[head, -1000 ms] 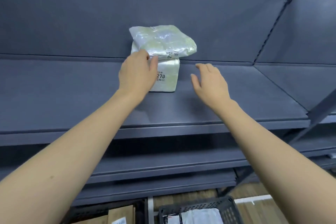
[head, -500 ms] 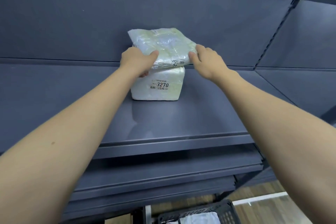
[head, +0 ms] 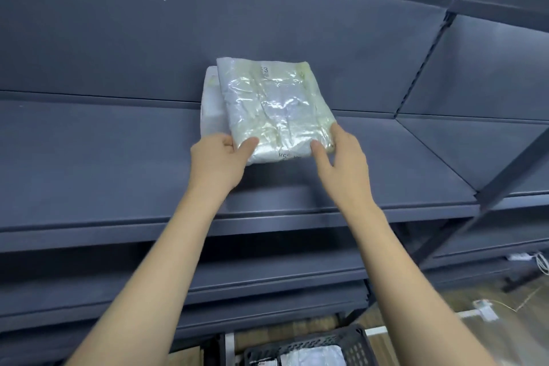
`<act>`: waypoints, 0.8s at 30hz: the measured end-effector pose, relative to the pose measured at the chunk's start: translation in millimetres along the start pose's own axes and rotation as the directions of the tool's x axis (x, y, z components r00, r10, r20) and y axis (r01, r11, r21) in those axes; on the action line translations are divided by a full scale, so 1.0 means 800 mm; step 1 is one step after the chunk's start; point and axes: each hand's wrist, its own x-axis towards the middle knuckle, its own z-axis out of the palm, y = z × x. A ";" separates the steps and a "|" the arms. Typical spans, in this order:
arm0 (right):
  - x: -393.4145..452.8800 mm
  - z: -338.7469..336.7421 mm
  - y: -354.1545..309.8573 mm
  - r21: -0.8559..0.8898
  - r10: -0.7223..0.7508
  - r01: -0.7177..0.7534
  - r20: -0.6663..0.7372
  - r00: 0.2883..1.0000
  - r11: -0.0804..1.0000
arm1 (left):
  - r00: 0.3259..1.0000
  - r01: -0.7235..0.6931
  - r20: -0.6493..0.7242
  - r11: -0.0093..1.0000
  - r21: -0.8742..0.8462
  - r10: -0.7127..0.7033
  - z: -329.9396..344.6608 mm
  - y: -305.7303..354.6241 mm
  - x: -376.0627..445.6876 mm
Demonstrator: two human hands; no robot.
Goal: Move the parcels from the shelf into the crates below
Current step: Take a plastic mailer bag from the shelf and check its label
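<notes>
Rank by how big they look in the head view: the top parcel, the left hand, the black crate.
1. Top parcel, clearly the largest.
2. Left hand.
Black crate: cut off by the picture's edge and farther away, so unrankable.

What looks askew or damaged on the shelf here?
Nothing damaged. The clear-wrapped parcel, gripped by the left hand and right hand, sits skewed over the white parcel beneath, overhanging it.

- Left hand (head: 218, 162) and right hand (head: 344, 157) grip the top parcel's (head: 274, 107) near corners.
- Second parcel (head: 211, 104) beneath, on shelf (head: 104, 151).
- Crate (head: 353, 346) below.
</notes>
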 end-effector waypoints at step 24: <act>-0.243 -0.147 0.104 0.268 0.410 -0.417 0.084 0.908 0.868 | 0.939 -0.161 0.303 0.987 -0.028 0.162 0.057 -0.038 -0.224</act>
